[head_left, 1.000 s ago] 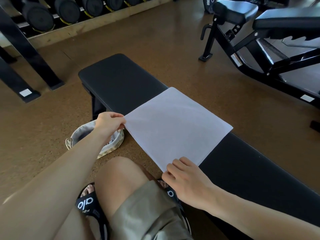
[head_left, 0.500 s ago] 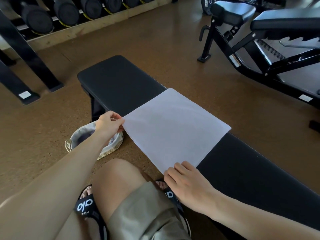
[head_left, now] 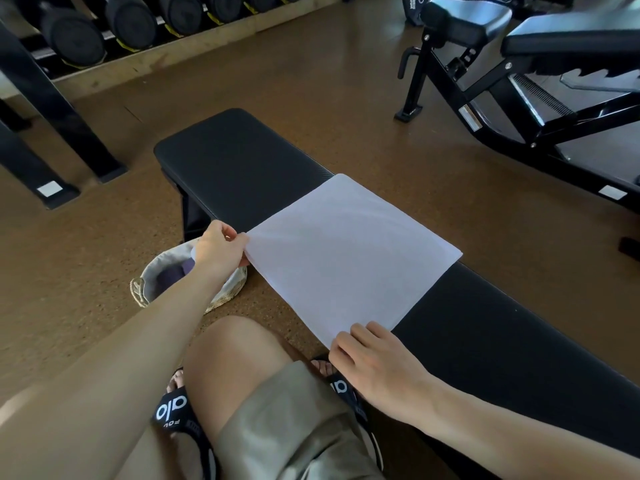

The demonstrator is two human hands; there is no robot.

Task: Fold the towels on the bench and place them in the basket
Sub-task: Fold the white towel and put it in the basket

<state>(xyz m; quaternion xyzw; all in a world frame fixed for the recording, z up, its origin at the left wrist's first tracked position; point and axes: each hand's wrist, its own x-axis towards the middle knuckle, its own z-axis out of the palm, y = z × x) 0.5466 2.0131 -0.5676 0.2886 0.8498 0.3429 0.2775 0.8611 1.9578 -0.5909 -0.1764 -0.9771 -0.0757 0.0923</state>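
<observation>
White towel [head_left: 349, 254]: flat across black bench [head_left: 235, 168]
Left hand [head_left: 220, 249]: pinches corner at 9 o'clock
Right hand [head_left: 375, 365]: fingers curled on corner at 6 o'clock
Basket [head_left: 145, 289]: floor, under left forearm

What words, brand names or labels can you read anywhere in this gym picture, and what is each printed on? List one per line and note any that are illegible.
"alo": white letters on the strap of the black sandal by the left knee.
A second line under it on that strap: too small to read.
Partial white letters on the other sandal: half hidden by the right hand, not readable.
White stickers on the rack foot and the adjustable bench frame: no text legible.
</observation>
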